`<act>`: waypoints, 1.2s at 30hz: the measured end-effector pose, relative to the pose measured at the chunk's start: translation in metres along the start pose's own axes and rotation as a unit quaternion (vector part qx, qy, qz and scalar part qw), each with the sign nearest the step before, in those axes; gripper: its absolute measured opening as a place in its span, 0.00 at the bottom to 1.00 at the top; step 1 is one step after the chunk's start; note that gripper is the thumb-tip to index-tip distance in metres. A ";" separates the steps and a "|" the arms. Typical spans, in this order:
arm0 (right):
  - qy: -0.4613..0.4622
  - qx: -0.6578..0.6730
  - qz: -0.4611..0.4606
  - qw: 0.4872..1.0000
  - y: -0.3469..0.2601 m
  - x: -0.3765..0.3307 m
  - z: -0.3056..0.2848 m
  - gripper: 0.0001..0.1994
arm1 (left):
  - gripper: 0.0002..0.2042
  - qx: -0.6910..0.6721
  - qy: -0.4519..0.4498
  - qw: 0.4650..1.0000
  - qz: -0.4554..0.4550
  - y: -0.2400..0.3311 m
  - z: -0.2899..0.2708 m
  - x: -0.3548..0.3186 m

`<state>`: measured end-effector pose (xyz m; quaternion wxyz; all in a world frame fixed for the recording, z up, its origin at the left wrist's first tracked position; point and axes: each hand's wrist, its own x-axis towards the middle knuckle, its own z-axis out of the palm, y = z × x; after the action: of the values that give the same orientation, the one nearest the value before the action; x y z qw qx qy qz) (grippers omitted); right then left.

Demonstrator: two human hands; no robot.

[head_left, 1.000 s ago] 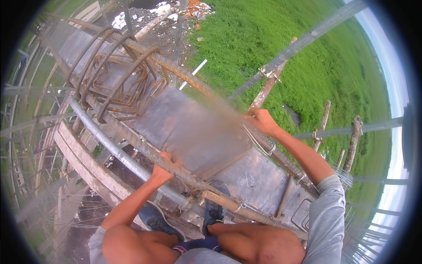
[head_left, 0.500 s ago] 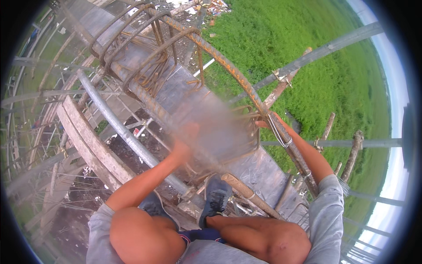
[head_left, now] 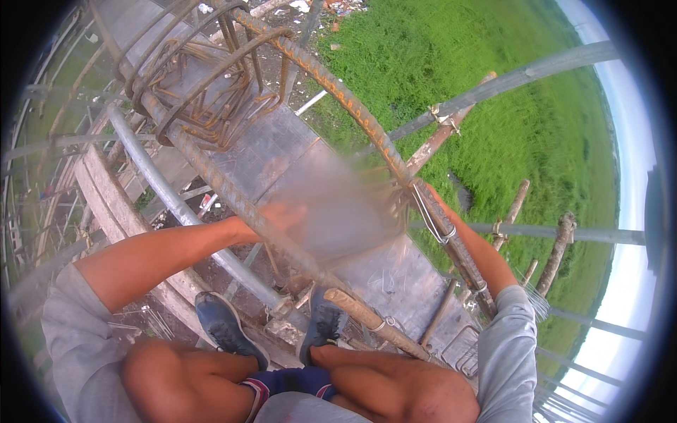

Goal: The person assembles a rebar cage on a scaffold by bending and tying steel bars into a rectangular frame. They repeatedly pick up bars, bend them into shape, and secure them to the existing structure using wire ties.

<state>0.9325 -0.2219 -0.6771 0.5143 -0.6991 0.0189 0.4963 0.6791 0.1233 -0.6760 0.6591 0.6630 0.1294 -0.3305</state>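
Observation:
My left hand reaches past the left rusty rebar, with its fingers on the inner side, over the grey board. A hazy blur covers the fingertips. Behind the right rebar, at its wire-tied joint, my right hand is mostly hidden. It is close to several bent rebar stirrups, themselves partly lost in the blur. What either hand grips cannot be made out. Ahead, more rusty stirrups hang around the two bars in a loose cluster.
My shoes rest among poles high above the ground. A steel pipe and wooden planks run along the left. Pipes and wooden poles cross on the right, above green grass.
My left elbow has swung out to the left, and the left hand has shifted left, now behind the left rebar. My right hand is more hidden. The whole view has shifted slightly.

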 end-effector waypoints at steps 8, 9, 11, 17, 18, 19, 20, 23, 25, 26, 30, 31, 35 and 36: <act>0.000 -0.048 -0.136 0.990 0.027 0.036 -0.007 0.14 | 0.12 0.354 0.129 0.881 0.285 0.026 -0.013 0.097; 0.042 -0.063 -0.108 0.991 0.032 0.038 -0.009 0.14 | 0.12 0.417 0.145 0.849 0.291 0.020 -0.010 0.104; 0.027 -0.080 -0.181 0.980 0.039 0.040 -0.011 0.15 | 0.10 0.517 0.171 0.782 0.303 0.014 -0.007 0.110; 0.040 -0.218 -0.226 0.949 0.036 0.039 -0.012 0.17 | 0.11 0.490 0.160 0.816 0.260 0.035 0.013 0.085; 0.014 -0.173 -0.216 0.961 0.033 0.038 -0.015 0.17 | 0.12 0.500 0.134 0.824 0.229 0.038 0.019 0.081; 0.007 -0.153 -0.195 0.969 0.031 0.036 -0.019 0.16 | 0.12 0.483 0.154 0.832 0.226 0.039 0.025 0.078; 0.001 -0.134 -0.173 0.976 0.028 0.033 -0.025 0.15 | 0.12 0.463 0.172 0.840 0.224 0.037 0.031 0.075; 0.080 -0.191 -0.148 0.967 0.017 0.013 -0.050 0.13 | 0.12 0.388 0.232 0.854 0.259 0.020 0.038 0.072; 0.097 -0.218 -0.161 0.958 0.009 -0.011 -0.065 0.11 | 0.12 0.370 0.257 0.848 0.280 0.006 0.032 0.073; 0.101 -0.216 -0.128 0.963 0.001 -0.027 -0.073 0.11 | 0.13 0.379 0.258 0.842 0.284 0.002 0.027 0.075; 0.087 -0.237 -0.103 0.962 -0.040 -0.069 -0.084 0.10 | 0.16 0.357 0.243 0.858 0.279 0.004 0.018 0.080; 0.077 -0.239 -0.106 0.962 -0.051 -0.076 -0.084 0.10 | 0.18 0.322 0.280 0.857 0.288 0.009 0.021 0.080; 0.080 -0.225 -0.130 0.962 -0.093 -0.088 -0.070 0.10 | 0.25 0.178 0.271 0.880 0.347 0.037 0.052 0.063; 0.083 -0.226 -0.125 0.963 -0.102 -0.087 -0.062 0.10 | 0.26 0.130 0.222 0.903 0.343 0.043 0.053 0.053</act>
<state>0.9854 -0.2621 -0.5447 0.3977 -0.8325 -0.1384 0.3599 0.7303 0.0542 -0.6695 0.5935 0.8027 -0.0070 0.0581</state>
